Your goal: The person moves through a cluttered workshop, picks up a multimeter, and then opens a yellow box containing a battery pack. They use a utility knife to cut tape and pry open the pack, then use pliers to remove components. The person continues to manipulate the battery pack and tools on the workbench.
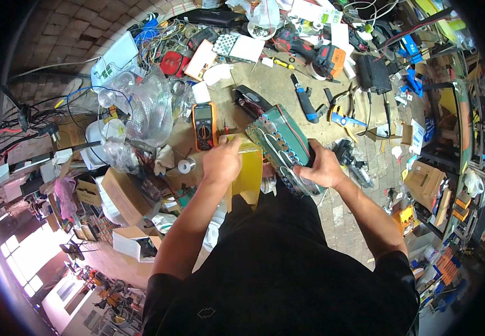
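My left hand (224, 159) is closed on the top edge of a yellow shiny sheet-like piece (249, 173), which hangs down in front of my body. Just to its right, my right hand (322, 166) grips a green-wrapped battery pack (288, 134) by its side, thumb on the near face. The pack is tilted, and white wires and a row of blue-edged parts run along its left face. Its far end lies close to a black casing (252, 99) with wires. Left of the yellow piece, an orange multimeter (204, 126) lies on the table.
On the right of the table (270, 78) lie a blue-handled knife (305, 99), pliers (343, 101) and a black power-supply box (374, 74). A cordless drill (309, 53) is at the back. Bubble wrap (150, 109) crowds the left, beside a solder spool (186, 165).
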Available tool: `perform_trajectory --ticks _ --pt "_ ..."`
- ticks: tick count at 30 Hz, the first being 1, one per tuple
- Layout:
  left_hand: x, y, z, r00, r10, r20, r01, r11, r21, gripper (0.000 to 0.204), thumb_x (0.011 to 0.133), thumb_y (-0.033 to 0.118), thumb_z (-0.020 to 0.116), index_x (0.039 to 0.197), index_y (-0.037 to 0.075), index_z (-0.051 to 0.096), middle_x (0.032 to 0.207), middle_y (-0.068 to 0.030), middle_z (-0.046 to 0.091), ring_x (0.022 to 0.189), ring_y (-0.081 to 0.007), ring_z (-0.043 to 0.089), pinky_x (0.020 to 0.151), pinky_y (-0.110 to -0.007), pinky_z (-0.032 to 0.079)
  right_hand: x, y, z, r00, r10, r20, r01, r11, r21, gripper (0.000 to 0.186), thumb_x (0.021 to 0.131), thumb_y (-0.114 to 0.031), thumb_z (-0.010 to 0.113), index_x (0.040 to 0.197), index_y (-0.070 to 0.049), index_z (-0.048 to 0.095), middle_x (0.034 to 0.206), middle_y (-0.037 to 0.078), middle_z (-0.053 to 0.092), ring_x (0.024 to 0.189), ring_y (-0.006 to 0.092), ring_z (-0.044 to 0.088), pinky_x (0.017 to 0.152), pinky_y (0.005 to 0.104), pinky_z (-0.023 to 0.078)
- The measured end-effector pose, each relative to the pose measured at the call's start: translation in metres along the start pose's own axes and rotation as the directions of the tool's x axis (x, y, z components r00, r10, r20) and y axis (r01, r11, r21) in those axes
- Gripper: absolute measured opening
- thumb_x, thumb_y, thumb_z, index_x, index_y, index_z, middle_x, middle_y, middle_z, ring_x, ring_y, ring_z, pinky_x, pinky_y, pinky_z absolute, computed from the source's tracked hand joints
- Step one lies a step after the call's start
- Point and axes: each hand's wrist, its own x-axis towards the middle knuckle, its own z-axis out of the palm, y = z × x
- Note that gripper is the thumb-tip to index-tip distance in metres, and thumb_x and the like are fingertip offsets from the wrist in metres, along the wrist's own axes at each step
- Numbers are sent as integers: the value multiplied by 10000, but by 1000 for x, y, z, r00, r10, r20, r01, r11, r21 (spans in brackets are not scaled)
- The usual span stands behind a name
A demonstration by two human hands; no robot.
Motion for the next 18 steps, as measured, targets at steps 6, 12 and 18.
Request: perform_trajectory --ticks 6,12,18 --pt "19 8 29 999 31 -32 -30 999 39 350 835 242 747 1130 102 623 1204 -163 674 1183 -349 633 896 -480 568 22 19 1 1000 -13 10 14 991 -133 785 700 -453 865 1224 52 572 936 272 714 907 410 720 813 460 561" --pt "27 20 48 996 -27 -88 31 999 36 360 819 278 762 1088 86 620 1123 -143 707 1098 -342 652 914 -476 547 34 59 11 998 -64 -17 63 997 -51 829 712 -383 891 1318 71 552 1029 227 720 949 283 717 875 376 555" --pt "16 23 62 987 -22 -158 13 998 -59 453 733 346 830 1061 105 631 1105 -123 696 1151 -327 630 969 -470 520 39 58 4 994 -104 23 107 978 -178 774 699 -400 865 1320 -41 574 996 258 732 954 456 716 851 503 567"
